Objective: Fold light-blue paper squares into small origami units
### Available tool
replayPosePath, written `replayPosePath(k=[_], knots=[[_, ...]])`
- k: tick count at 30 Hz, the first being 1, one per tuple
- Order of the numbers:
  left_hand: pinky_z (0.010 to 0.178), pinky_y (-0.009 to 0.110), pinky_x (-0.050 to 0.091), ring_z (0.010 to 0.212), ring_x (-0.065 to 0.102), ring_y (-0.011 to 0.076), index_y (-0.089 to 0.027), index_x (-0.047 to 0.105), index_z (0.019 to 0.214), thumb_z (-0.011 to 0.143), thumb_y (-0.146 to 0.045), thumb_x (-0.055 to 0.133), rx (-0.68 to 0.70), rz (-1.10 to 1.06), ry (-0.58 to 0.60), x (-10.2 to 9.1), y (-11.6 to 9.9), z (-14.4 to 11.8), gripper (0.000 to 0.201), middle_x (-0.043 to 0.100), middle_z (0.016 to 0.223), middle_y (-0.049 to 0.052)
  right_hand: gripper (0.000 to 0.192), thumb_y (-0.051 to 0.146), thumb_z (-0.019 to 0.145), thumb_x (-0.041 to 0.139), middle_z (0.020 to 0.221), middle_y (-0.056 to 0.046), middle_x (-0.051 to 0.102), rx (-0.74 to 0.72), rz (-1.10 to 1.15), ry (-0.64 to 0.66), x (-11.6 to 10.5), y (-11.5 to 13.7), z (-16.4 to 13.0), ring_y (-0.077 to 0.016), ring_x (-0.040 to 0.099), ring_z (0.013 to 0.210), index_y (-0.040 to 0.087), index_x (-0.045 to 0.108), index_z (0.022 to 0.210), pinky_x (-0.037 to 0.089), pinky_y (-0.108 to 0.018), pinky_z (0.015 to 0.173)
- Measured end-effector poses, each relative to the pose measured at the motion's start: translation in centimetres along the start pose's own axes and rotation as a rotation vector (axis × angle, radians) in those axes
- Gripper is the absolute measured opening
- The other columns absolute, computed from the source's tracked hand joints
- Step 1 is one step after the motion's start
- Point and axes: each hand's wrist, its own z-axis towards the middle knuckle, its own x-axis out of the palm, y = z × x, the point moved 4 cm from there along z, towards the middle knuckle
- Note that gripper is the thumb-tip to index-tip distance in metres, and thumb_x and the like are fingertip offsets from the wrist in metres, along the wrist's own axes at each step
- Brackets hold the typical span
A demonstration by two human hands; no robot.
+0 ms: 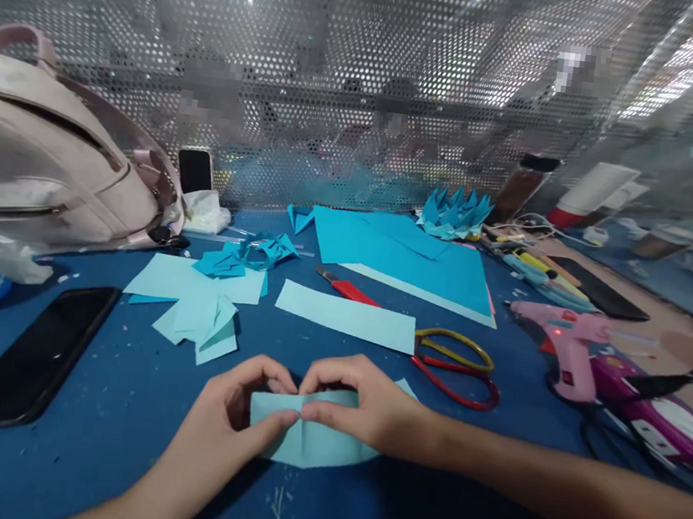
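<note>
A light blue paper strip [323, 446] is held up near the front of the blue table, with a crease showing near its left part. My left hand [245, 415] pinches its upper edge between thumb and fingers. Close beside it, my right hand [360, 404] pinches the same edge, its fingers curled behind the paper. Just beyond my hands lies another light blue paper strip [346, 314]. Its right end covers the blades of scissors with yellow and red handles [459, 370]. A red utility knife [352, 291] lies partly behind that strip.
Light blue paper pieces [196, 300] and darker folded pieces [252, 256] lie left of centre. Blue sheets [398, 253] and a spiky paper flower [455, 212] are behind. A phone [31, 356] and backpack [50, 147] stand left; a pink glue gun [570, 342] with cables lies right.
</note>
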Motion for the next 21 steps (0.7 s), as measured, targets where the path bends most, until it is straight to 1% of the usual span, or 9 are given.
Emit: replayPosePath(k=[2,5,9,13,21], knots=[[0.065,0.022,0.043,0.078,0.057,0.0157,-0.02,0.065,0.081,0.08,-0.026,0.067,0.037,0.092,-0.026,-0.2,-0.2,0.0,0.007,0.062,0.08,0.0,0.017,0.031,0.085,0.066,0.075,0.001,0.061,-0.015,0.004,-0.005,0.2,0.1,-0.2,-0.0108,0.052,0.07,0.013,0.067,0.083,0.039,-0.019,0.066],[0.065,0.022,0.041,0.078,0.057,0.0161,-0.021,0.067,0.08,0.082,-0.029,0.065,0.015,0.143,-0.019,-0.3,-0.2,0.0,0.008,0.065,0.081,0.001,0.016,0.028,0.085,0.065,0.072,0.002,0.058,-0.018,0.013,-0.004,0.4,0.4,-0.4,-0.01,0.049,0.067,0.012,0.066,0.081,0.038,-0.018,0.063],[0.06,0.021,0.039,0.071,0.055,0.0147,-0.019,0.068,0.08,0.08,-0.034,0.068,-0.03,0.09,-0.02,-0.4,0.0,0.1,0.015,0.066,0.08,0.001,0.013,0.024,0.088,0.06,0.075,0.001,0.058,-0.025,0.009,-0.003,0.3,0.7,-0.4,-0.0098,0.049,0.069,0.013,0.066,0.084,0.037,-0.018,0.063],[0.055,0.021,0.035,0.063,0.049,0.0126,-0.018,0.068,0.077,0.079,-0.033,0.069,-0.046,0.071,-0.019,-0.3,0.2,0.3,0.015,0.065,0.074,0.001,0.011,0.022,0.088,0.06,0.074,0.002,0.058,-0.036,0.003,-0.012,0.2,0.9,-0.4,-0.0099,0.049,0.068,0.014,0.065,0.083,0.036,-0.019,0.063],[0.055,0.021,0.032,0.062,0.045,0.0123,-0.018,0.069,0.076,0.078,-0.033,0.069,-0.08,0.08,-0.016,-0.3,0.0,0.4,0.015,0.063,0.074,0.001,0.01,0.021,0.086,0.061,0.068,0.003,0.053,-0.01,0.028,-0.015,0.3,1.2,-0.5,-0.0091,0.044,0.062,0.014,0.062,0.079,0.034,-0.019,0.058]])
